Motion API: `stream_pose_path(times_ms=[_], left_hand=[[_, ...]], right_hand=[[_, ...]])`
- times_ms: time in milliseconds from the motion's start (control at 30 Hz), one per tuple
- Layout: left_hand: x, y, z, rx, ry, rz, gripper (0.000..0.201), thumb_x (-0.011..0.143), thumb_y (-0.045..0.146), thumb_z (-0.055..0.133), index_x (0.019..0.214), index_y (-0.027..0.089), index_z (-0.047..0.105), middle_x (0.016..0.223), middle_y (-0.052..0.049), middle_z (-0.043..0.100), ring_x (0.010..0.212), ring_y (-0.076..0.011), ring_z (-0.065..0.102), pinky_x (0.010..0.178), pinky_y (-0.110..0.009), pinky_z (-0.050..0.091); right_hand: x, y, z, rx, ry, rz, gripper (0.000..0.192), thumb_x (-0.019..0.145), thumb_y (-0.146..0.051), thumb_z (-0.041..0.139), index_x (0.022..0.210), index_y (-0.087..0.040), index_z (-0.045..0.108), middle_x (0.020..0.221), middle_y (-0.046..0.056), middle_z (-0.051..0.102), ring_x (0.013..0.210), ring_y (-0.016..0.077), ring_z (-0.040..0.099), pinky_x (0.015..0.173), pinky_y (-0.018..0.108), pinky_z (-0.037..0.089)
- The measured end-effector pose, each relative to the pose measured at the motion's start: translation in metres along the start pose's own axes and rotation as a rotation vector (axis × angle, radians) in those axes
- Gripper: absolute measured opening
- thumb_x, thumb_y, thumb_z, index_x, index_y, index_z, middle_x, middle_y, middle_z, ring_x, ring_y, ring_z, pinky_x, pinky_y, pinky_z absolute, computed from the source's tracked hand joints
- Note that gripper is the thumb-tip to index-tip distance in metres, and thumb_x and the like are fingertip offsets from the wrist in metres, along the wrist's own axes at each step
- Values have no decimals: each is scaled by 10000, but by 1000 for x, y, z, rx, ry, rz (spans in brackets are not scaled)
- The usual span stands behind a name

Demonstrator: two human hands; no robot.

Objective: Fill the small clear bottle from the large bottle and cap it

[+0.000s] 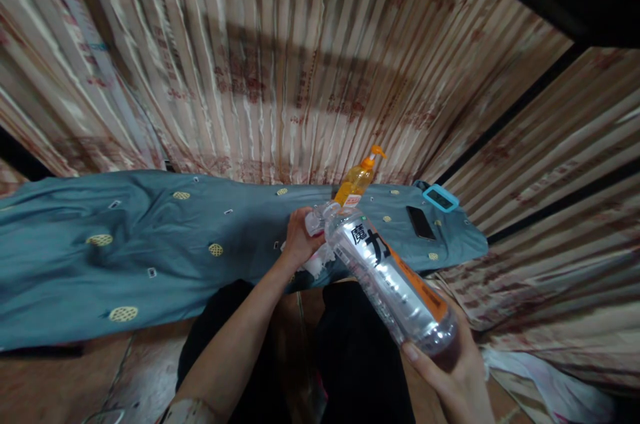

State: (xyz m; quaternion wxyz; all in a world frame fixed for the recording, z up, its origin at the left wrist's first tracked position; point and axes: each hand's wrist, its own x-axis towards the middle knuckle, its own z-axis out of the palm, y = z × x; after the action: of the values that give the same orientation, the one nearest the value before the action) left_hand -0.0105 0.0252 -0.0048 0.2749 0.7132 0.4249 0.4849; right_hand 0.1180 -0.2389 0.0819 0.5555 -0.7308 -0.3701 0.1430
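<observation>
A large clear plastic bottle (393,277) with a silver and orange label slants across in front of me, its base toward my right hand (460,367). That hand is closed around the base, thumb along the near side. At the bottle's neck end, my left hand (301,237) is closed, its fingertips partly hidden. Crumpled white tissue-like material (319,263) shows under and around that hand. Just behind the neck, a pump bottle (356,181) of orange-yellow liquid with an orange pump head stands on the blue-grey cloth.
The cloth (170,244), patterned with yellow ovals, covers a long, narrow surface. A black phone (421,223) and a blue-framed device (441,198) lie at its right end. Pleated curtains (280,64) hang behind and to the right. A white plastic bag (545,377) is at lower right.
</observation>
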Motion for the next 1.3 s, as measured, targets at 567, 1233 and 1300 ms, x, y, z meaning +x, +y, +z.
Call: stream_pose_path(times_ms=[567,1233,1300], left_hand=[[0,2,0,6,-1,-9,511,573,252,850,1011,214,590,1016,-59,655,1013,-301,649,922,-458,529],[0,-2,3,18,7,8,507,585,243,841,1016,212,577,1030,-62,660,1033,-299,651,931,-444,522],[0,-3,4,16,10,5,511,587,253,842,1020,219,574,1026,-55,659,1027,-296,650,930,-441,518]], right_hand=[[0,-5,0,18,1,42,821,626,-509,836,1310,-208,494,1227,99,680,1134,291,663,950,357,522],[-1,-7,2,50,6,48,790,630,-494,838,1292,-214,509,1193,81,709,1070,255,704,892,311,554],[-2,-8,2,52,7,53,795,627,-499,840,1291,-215,507,1209,83,702,1087,254,696,906,308,546]])
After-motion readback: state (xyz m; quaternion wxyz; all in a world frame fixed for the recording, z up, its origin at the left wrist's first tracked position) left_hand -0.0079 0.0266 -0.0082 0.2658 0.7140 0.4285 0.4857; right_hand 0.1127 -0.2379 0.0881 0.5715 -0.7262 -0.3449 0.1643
